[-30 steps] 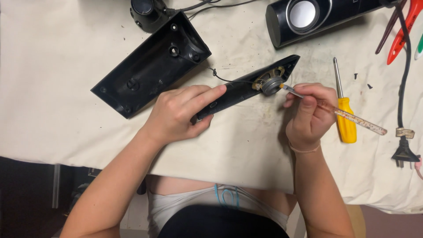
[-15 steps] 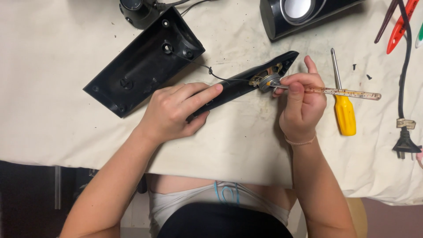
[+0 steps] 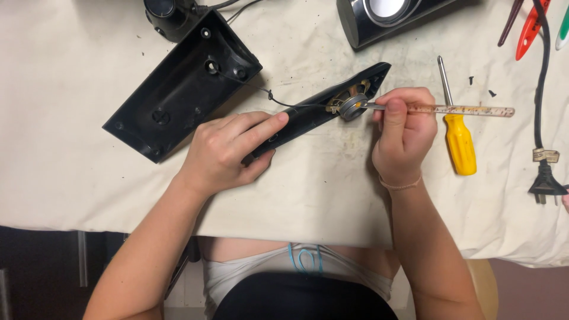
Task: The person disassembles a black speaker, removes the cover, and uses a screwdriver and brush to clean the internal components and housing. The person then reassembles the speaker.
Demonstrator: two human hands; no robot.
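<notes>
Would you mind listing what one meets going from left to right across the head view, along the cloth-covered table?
Black speaker housing → left hand → narrow black front panel with small speaker driver → right hand → yellow-handled screwdriver → black power plug.

On the cloth (image 3: 89, 178) lie two hands (image 3: 228, 148), two screwdrivers (image 3: 459, 142), two black shells (image 3: 184, 89), one whole speaker (image 3: 385, 18), one small driver (image 3: 352, 106), one plug (image 3: 545, 184), and three coloured handles (image 3: 530, 29) at the edge.
</notes>
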